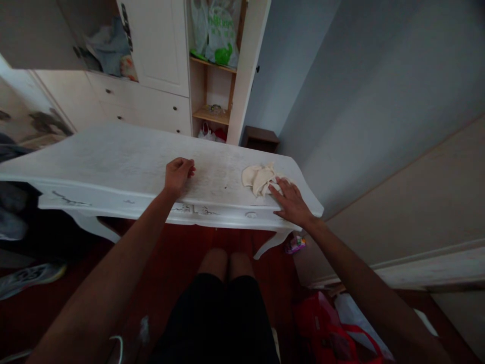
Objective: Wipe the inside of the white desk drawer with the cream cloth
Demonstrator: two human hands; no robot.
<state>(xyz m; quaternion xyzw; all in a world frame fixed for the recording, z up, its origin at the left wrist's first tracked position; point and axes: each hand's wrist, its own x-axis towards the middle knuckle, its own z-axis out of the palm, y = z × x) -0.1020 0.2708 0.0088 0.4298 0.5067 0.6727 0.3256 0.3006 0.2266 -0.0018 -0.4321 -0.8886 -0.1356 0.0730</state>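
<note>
A crumpled cream cloth lies toward the right end of a white table, whose top shows grey smudges. My right hand rests on the cloth's right side, fingers spread and touching it, with the wrist past the table's front edge. Left of the cloth, my left hand is loosely closed over the tabletop near the front edge. Nothing shows between its curled fingers. A small dark speck is on the top between both hands.
Behind the table stands a white wardrobe with open doors and plastic bags on a shelf. A small brown cabinet is by the wall. Red bags lie on the floor at lower right, a shoe at lower left.
</note>
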